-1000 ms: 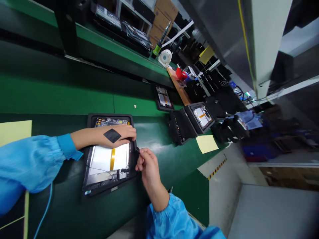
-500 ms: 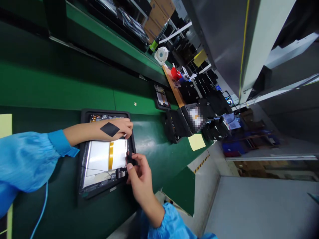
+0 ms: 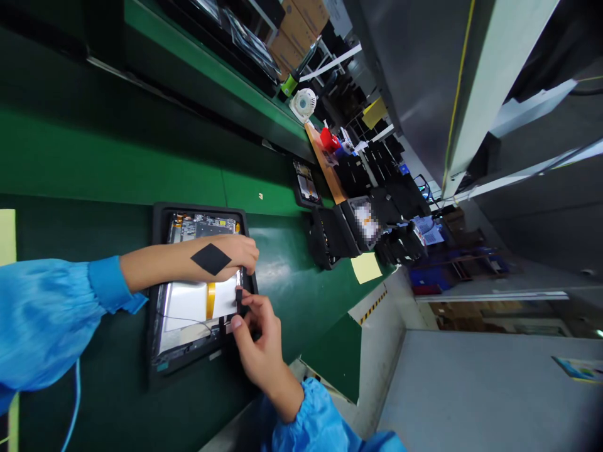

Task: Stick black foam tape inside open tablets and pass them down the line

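An opened tablet (image 3: 181, 306) lies in a black tray (image 3: 157, 282) on the green bench, with its circuit board, white battery and orange ribbon strip exposed. My left hand (image 3: 230, 256) reaches across it, fingers curled down at the right edge; what they grip, if anything, is hidden. A black diamond patch (image 3: 211, 259) covers the back of that hand. Just below, my right hand (image 3: 264, 336) holds a small black strip-like piece (image 3: 239, 301) between thumb and fingers at the tablet's right edge. A thin dark wire crosses the tablet's lower part.
Beyond the hands, another opened device (image 3: 306, 183) lies on the bench. Black trays (image 3: 332, 235) stand farther right, beside a yellow sheet (image 3: 366, 268). A small white fan (image 3: 303, 103) is on the raised shelf. A blue cord (image 3: 75, 408) hangs near my left sleeve.
My left hand has shifted slightly down and right, uncovering more circuit board. My right hand has moved a little left, bringing the black piece against the tablet's edge.
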`<action>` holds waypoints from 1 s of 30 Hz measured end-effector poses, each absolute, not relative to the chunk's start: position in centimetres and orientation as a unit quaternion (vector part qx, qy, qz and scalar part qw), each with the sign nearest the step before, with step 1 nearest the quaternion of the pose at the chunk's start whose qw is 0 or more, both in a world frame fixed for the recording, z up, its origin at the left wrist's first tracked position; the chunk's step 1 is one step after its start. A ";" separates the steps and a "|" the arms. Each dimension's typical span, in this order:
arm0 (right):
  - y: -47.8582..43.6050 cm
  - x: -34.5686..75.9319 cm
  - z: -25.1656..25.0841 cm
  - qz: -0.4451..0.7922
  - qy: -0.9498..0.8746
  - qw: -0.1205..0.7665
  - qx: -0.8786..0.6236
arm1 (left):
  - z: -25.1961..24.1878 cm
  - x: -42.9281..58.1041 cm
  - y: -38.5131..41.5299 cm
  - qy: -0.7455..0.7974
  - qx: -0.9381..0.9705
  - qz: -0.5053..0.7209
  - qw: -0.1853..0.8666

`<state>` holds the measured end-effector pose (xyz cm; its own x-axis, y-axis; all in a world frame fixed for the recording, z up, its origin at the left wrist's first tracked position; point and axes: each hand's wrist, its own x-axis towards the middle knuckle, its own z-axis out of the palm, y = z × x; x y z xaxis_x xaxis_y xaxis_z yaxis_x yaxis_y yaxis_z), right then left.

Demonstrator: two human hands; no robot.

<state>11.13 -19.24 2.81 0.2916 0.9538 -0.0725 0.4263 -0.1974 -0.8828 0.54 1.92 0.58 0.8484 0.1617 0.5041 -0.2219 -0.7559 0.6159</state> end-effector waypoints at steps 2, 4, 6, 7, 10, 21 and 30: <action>-19.3 11.2 2.5 0.337 -0.489 0.407 -0.694 | 0.8 0.4 1.2 -0.066 0.887 0.207 0.406; -19.4 11.2 2.0 0.337 -0.482 0.422 -0.691 | 0.8 0.4 1.0 -0.075 0.883 0.180 0.428; -19.5 11.2 1.5 0.328 -0.472 0.442 -0.689 | 0.6 0.5 1.1 -0.077 0.882 0.177 0.430; -19.5 11.1 1.3 0.323 -0.468 0.451 -0.688 | 0.5 0.5 1.3 -0.079 0.882 0.175 0.431; -19.5 11.0 0.9 0.321 -0.457 0.466 -0.686 | 0.2 0.7 1.9 -0.085 0.882 0.176 0.429; -19.2 10.5 2.0 0.349 -0.403 0.475 -0.700 | 0.6 0.3 2.6 -0.101 0.901 0.198 0.371; -14.8 11.9 4.9 0.510 -0.182 0.550 -0.635 | 0.5 0.3 3.6 -0.070 0.921 0.187 0.336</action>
